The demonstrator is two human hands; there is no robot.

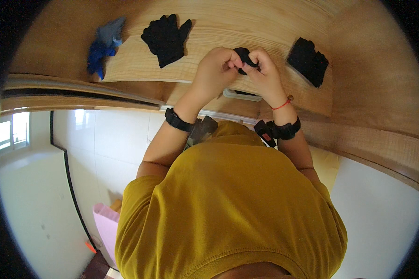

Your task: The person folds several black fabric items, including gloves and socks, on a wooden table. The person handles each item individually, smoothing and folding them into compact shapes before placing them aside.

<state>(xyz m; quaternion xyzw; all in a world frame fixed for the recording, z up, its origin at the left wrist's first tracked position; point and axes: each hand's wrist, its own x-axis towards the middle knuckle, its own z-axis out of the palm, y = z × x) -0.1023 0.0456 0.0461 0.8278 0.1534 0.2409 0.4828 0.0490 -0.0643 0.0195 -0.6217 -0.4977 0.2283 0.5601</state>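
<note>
Bunched black fabric (243,55), likely a knit glove, is pinched between my two hands above the wooden shelf (216,31). My left hand (217,68) has curled fingers on its left edge. From the other side, my right hand (265,71) grips it with thumb and bent index finger. The fingers hide part of the fabric. Left of my hands, a black knit glove (167,40) lies flat with its fingers spread. To the right lies a stack of black gloves (308,62), its fingers towards the upper right.
A blue and grey cloth item (106,45) lies crumpled at the far left of the shelf. Below my hands, a white-rimmed opening (242,95) sits near the shelf's front edge. A wooden side panel (377,69) bounds the right. Black straps (178,120) circle both wrists.
</note>
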